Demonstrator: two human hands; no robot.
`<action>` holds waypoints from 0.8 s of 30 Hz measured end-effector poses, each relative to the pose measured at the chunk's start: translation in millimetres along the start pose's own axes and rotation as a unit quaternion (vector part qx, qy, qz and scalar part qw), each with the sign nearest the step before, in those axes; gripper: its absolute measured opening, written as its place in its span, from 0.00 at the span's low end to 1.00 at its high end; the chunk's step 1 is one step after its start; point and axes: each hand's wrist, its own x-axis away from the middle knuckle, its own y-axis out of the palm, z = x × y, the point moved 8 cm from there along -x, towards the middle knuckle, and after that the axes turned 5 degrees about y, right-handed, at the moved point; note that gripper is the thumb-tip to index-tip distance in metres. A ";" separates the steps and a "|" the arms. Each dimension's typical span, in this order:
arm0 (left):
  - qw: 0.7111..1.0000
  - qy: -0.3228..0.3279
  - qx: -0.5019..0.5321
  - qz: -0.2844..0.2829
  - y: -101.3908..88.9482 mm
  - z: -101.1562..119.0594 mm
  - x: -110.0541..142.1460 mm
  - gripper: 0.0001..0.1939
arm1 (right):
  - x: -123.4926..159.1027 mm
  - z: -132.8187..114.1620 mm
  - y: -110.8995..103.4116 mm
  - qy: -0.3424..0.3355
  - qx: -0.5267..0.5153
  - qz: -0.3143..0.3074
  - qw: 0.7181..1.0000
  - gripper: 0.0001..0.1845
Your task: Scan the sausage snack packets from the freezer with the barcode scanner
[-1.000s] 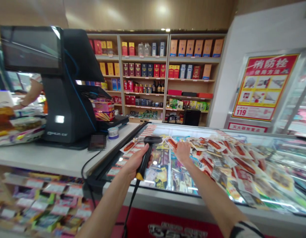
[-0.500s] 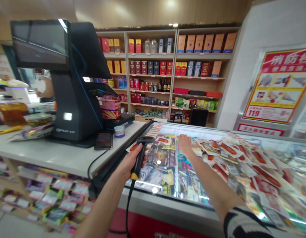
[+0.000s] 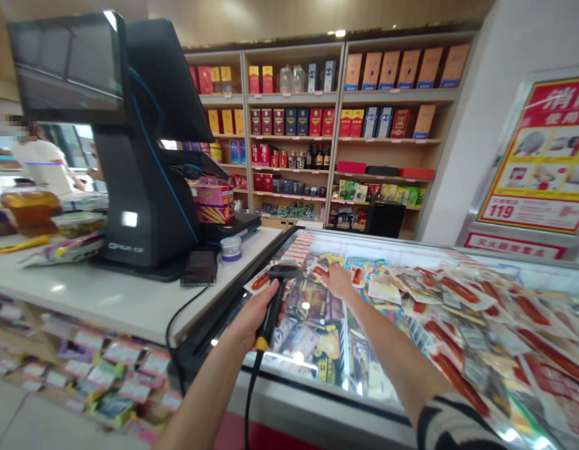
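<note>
My left hand [image 3: 264, 309] is wrapped around the handle of a black and yellow barcode scanner [image 3: 272, 306], with its head pointing away over the freezer's left edge. A cable hangs down from the handle. My right hand [image 3: 339, 281] reaches over the freezer, its fingers curled at the right end of a packaged sausage [image 3: 320, 271]; the fingertips are partly hidden. Just right of that hand lies another packaged sausage [image 3: 357, 276]. A further sausage pack [image 3: 260, 282] rests left of the scanner, on the freezer's dark edge.
The glass-topped freezer [image 3: 312, 382] holds many packs, with piled sausages [image 3: 463, 290] at right. On the left counter [image 3: 144, 300] stand a checkout terminal [image 3: 144, 187] and a round tape-like container [image 3: 231, 249]. Shelves [image 3: 294, 97] of boxes line the back. A person [image 3: 40, 162] is at far left.
My right hand has moved left to the packaged sausage, uncovering another sausage pack beside it. The left hand keeps hold of the barcode scanner. The view has shifted slightly left.
</note>
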 end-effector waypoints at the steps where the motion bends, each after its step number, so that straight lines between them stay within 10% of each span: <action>1: 1.000 0.001 0.004 -0.005 2.4 -0.4 1.0 0.17 | 7.3 4.3 -5.6 -0.002 -0.003 0.026 1.000 0.23; 9: 0.998 0.033 -0.002 -0.047 30.4 11.3 24.5 0.18 | 55.3 27.9 -54.5 0.005 0.011 0.199 0.980 0.15; 24: 0.997 0.040 0.011 -0.064 56.4 21.5 39.2 0.17 | 65.0 41.2 -80.9 0.055 0.054 0.179 0.981 0.17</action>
